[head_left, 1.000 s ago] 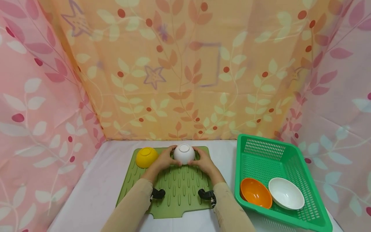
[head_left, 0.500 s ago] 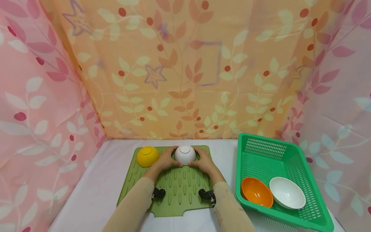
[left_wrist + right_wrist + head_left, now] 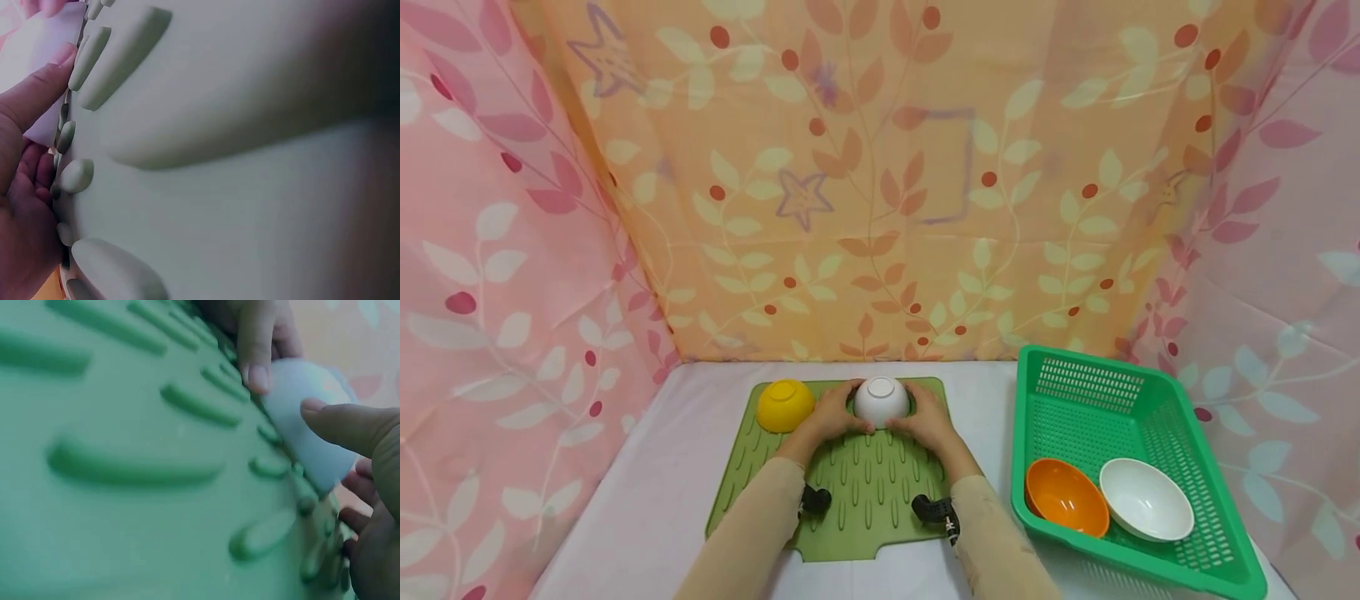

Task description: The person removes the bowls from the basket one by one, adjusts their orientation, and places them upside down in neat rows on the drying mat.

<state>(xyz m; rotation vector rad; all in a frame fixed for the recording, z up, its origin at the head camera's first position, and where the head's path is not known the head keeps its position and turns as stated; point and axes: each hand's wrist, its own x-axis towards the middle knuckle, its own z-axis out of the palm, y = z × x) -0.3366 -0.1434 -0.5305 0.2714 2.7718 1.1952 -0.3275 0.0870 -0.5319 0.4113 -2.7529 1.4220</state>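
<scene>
A white bowl (image 3: 882, 403) stands upside down on the far part of a green ribbed mat (image 3: 842, 542), its foot ring facing up. My left hand (image 3: 837, 412) holds its left side and my right hand (image 3: 927, 414) its right side, thumbs at the near side. In the right wrist view the bowl (image 3: 306, 419) rests rim down, with the right thumb (image 3: 344, 422) against its wall. The left wrist view shows my left hand (image 3: 25, 200) low beside the mat's ribs. The fingers behind the bowl are partly hidden.
An overturned yellow bowl (image 3: 785, 407) sits on the mat, left of my left hand. At the right a green basket (image 3: 1026, 417) holds an orange bowl (image 3: 1067, 497) and another white bowl (image 3: 1146, 498). Patterned cloth (image 3: 865, 250) hangs behind the table.
Compared with one second ago, the white bowl is very slightly lower against the mat, both hands still around it. The head view has shifted a little; the other bowls have not moved.
</scene>
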